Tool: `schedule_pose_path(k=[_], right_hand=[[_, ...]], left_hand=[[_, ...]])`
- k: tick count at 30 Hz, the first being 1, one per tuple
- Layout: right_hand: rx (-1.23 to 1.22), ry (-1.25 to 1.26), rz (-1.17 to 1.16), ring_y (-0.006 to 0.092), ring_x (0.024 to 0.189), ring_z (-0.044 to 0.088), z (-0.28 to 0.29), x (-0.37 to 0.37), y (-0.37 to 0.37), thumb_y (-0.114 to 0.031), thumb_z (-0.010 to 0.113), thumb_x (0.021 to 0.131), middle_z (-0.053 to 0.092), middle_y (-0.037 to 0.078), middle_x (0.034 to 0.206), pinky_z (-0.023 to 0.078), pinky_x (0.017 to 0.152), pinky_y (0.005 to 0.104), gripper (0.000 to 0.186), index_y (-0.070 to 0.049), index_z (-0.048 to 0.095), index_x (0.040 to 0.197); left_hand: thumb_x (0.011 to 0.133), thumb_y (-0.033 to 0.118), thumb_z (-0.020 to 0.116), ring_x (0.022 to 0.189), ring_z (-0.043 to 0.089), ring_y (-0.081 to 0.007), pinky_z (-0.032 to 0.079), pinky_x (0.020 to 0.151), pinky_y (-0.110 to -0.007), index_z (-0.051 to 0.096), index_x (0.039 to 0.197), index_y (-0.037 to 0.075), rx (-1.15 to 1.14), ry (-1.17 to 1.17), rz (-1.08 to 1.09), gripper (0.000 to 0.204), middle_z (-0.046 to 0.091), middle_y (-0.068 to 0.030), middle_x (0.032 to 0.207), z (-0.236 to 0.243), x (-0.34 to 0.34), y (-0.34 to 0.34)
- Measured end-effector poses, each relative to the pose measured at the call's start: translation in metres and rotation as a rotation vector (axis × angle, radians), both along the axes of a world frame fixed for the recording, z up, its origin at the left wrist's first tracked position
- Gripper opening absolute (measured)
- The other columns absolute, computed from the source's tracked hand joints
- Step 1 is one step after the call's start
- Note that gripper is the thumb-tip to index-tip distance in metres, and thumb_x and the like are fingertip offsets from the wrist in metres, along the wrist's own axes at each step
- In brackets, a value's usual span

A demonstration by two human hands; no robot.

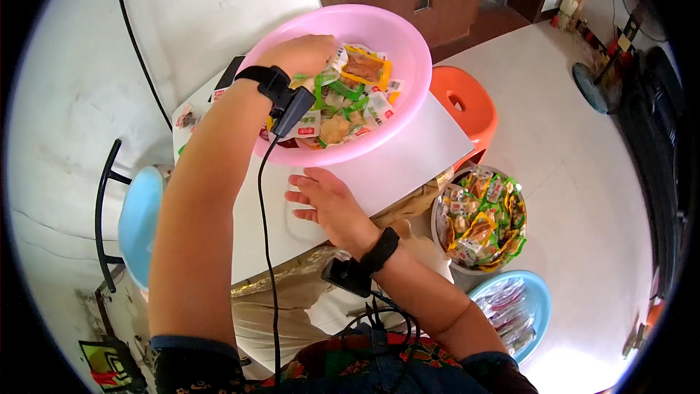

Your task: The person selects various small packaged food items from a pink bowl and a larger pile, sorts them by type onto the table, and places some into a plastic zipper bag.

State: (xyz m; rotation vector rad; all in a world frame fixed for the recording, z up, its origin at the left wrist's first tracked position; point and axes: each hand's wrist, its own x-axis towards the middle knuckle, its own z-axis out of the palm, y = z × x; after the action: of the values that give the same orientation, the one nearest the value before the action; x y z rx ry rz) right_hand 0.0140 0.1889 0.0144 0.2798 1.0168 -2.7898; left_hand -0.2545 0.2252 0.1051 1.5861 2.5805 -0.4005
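A pink basin (pixel 421 80) on the white table holds several sealed food packets. One packet with a yellow edge (pixel 364 68) shows brown food through a clear window, and green-edged packets (pixel 343 95) lie below it. My left hand (pixel 302 55) reaches over the basin's far left side, down among the packets. Its fingers are hidden, so whether they grip a packet cannot be told. Just below the basin's near rim, my right hand (pixel 324 204) hovers over the table, fingers apart and nothing in them. Both wrists wear black straps with small devices.
An orange stool (pixel 477 113) stands right of the table (pixel 415 153). On the floor, a round tub (pixel 437 237) is full of similar packets, and a blue basin (pixel 541 299) holds clear plastic bags. Another blue basin (pixel 142 208) is at left. A black cable hangs from my left wrist.
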Motion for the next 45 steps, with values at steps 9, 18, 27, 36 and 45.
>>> schedule_pose_path(k=[9,18,27,36,45], right_hand=[[0.002,0.056,-0.021,0.0174,0.104,0.056,0.006,0.002,0.015,-0.025,0.052,0.096,0.053,0.005,0.121,0.047,0.082,0.0314,0.043,-0.011,0.041,0.134],[-0.032,0.043,-0.002,0.022,0.104,0.06,0.011,0.002,-0.002,-0.026,0.053,0.096,0.058,0.009,0.12,0.049,0.084,0.0329,0.036,-0.009,0.046,0.126],[-0.276,0.034,0.082,0.0237,0.097,0.062,0.014,-0.003,-0.041,-0.025,0.055,0.096,0.059,0.01,0.117,0.052,0.081,0.0343,0.032,-0.01,0.049,0.123],[0.322,0.249,0.056,0.0119,0.079,0.063,0.018,-0.002,-0.072,-0.022,0.061,0.092,0.065,0.004,0.099,0.05,0.065,0.0237,0.025,-0.007,0.058,0.112],[0.273,0.229,0.009,0.007,0.062,0.058,0.017,-0.004,-0.091,-0.012,0.064,0.089,0.063,0.003,0.077,0.048,0.056,0.0197,0.013,-0.001,0.062,0.095]], left_hand=[[0.092,0.02,0.053,0.095,0.057,-0.0164,0.047,0.077,-0.034,0.06,0.118,0.003,0.972,-0.642,0.495,0.032,0.063,-0.0081,0.115,0.052,-0.002,-0.049],[0.094,0.018,0.051,0.097,0.054,-0.0126,0.045,0.075,-0.029,0.057,0.12,0.0,1.446,-1.1,0.473,0.032,0.061,-0.0051,0.112,0.058,0.106,-0.187],[0.093,0.026,0.056,0.102,0.055,-0.014,0.046,0.078,-0.032,0.055,0.125,0.004,1.668,-1.384,0.501,0.038,0.057,-0.0044,0.124,0.003,0.215,-0.268],[0.086,0.01,0.063,0.087,0.055,-0.0095,0.047,0.074,-0.023,0.049,0.108,0.004,1.696,-0.831,0.7,0.027,0.059,-0.0072,0.105,-0.03,0.226,-0.334],[0.091,0.014,0.059,0.064,0.055,-0.0039,0.045,0.054,-0.019,0.063,0.092,0.006,1.413,-0.947,0.885,0.01,0.063,0.0011,0.078,-0.034,0.243,-0.352]])
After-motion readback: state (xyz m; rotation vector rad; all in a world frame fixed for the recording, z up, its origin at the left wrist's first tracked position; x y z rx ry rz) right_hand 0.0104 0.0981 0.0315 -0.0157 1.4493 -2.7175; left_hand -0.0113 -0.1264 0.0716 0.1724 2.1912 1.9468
